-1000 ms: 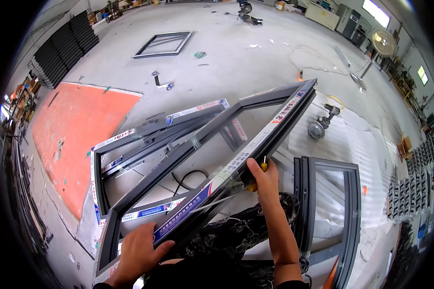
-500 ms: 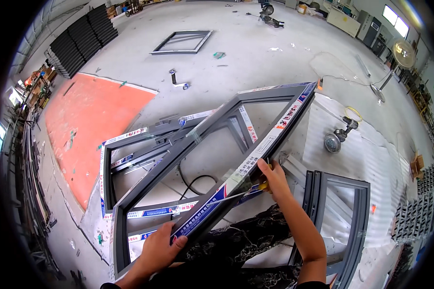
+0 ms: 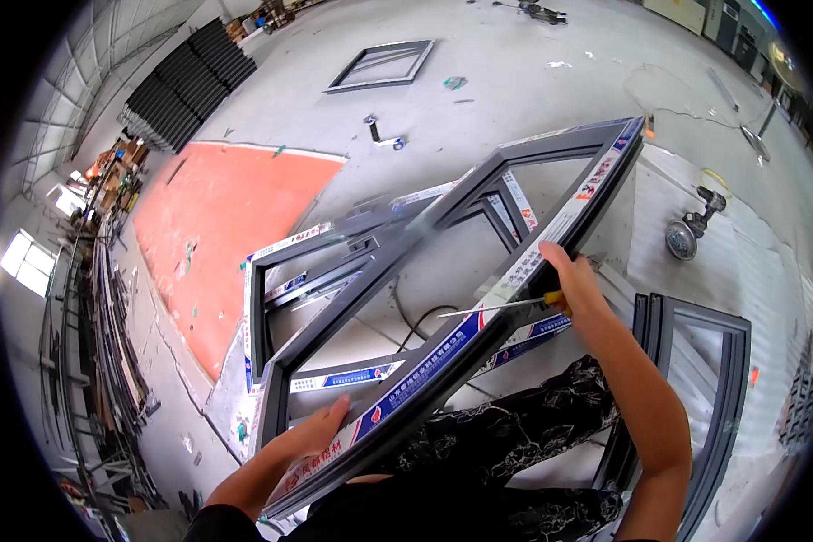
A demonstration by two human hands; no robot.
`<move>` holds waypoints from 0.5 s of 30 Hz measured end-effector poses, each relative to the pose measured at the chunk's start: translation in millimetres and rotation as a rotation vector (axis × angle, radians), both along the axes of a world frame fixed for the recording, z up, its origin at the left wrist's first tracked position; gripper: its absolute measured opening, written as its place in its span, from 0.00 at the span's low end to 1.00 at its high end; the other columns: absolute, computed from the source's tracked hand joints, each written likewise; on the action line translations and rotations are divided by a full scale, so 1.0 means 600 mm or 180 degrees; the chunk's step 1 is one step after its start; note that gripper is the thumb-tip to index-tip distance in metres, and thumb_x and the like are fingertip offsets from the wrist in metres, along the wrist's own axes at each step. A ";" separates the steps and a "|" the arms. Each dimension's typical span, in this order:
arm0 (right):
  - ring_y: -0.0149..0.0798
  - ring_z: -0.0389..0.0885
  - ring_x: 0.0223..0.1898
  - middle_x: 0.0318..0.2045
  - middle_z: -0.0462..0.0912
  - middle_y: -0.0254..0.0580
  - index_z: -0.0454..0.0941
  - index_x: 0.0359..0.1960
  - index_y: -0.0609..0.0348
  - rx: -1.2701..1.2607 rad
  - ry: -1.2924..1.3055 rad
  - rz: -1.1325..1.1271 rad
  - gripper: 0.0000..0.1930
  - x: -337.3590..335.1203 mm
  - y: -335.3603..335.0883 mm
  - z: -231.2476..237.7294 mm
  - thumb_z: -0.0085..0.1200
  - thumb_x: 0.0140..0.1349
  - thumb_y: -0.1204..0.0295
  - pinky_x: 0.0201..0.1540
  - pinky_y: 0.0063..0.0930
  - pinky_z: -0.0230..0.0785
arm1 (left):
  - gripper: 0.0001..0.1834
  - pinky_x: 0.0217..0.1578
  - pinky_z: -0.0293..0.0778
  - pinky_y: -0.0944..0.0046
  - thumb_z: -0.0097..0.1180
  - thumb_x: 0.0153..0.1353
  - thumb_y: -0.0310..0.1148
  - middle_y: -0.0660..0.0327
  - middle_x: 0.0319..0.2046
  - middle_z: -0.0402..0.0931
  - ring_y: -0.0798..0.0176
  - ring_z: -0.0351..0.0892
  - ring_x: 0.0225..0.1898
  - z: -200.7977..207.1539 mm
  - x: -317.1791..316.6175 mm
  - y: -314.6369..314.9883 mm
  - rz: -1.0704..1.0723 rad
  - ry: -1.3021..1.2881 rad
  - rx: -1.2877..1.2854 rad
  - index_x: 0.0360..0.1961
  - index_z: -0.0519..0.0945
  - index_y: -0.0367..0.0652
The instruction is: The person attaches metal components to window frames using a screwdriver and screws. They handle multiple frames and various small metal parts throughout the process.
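A large grey window frame [image 3: 429,366], with printed protective film along its bars, is held slantwise in front of my legs. My left hand [image 3: 309,438] grips its near bar close to the lower left corner; the fingertips are partly hidden. Farther right along that bar, my right hand [image 3: 573,282] is closed around the frame's edge. The same hand also holds a screwdriver [image 3: 492,307] with a yellow handle and a long thin shaft, which points left across the bar. Beneath lies another grey frame [image 3: 255,312], partly covered by the held one.
More grey frames [image 3: 741,370] stand at my right. Beyond them a cordless power tool [image 3: 698,221] rests on white foam sheeting [image 3: 646,194]. An orange-red sheet [image 3: 230,212] covers floor at the left. Farther off are a small frame [image 3: 334,88] and stacked dark profiles [image 3: 185,86].
The view has swung left, so the scene sits farther right. My left hand has shifted on the near bar, and more of the screwdriver shows. My right hand keeps its hold.
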State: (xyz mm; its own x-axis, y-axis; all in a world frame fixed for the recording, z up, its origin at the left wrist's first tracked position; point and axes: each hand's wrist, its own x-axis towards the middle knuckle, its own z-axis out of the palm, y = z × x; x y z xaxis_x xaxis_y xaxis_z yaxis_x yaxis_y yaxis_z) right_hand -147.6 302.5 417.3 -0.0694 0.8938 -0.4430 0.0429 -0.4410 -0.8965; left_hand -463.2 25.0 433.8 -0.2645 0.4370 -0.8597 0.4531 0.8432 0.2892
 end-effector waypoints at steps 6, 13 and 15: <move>0.29 0.73 0.21 0.28 0.77 0.36 0.72 0.42 0.58 -0.0782 0.0577 0.0197 0.23 0.049 -0.034 -0.071 0.57 0.54 0.53 0.16 0.21 0.56 | 0.46 0.52 0.66 0.60 0.18 0.67 0.63 0.42 0.41 0.78 0.46 0.78 0.44 0.009 -0.005 0.028 -0.0586 0.0394 -0.0023 0.45 0.79 0.30; 0.32 0.74 0.19 0.25 0.80 0.40 0.79 0.34 0.62 -0.0856 -0.1033 0.1292 0.19 0.070 -0.032 -0.152 0.61 0.52 0.56 0.17 0.24 0.61 | 0.42 0.47 0.69 0.54 0.22 0.68 0.59 0.41 0.35 0.80 0.42 0.79 0.38 -0.116 -0.090 0.076 -0.1164 0.0942 0.0498 0.34 0.83 0.35; 0.37 0.76 0.17 0.24 0.81 0.46 0.80 0.31 0.65 -0.0421 -0.1845 0.1717 0.20 0.076 -0.042 -0.151 0.62 0.50 0.57 0.19 0.31 0.67 | 0.42 0.47 0.69 0.51 0.23 0.67 0.60 0.41 0.36 0.80 0.40 0.78 0.40 -0.160 -0.109 0.080 -0.1343 0.1187 0.0661 0.34 0.83 0.36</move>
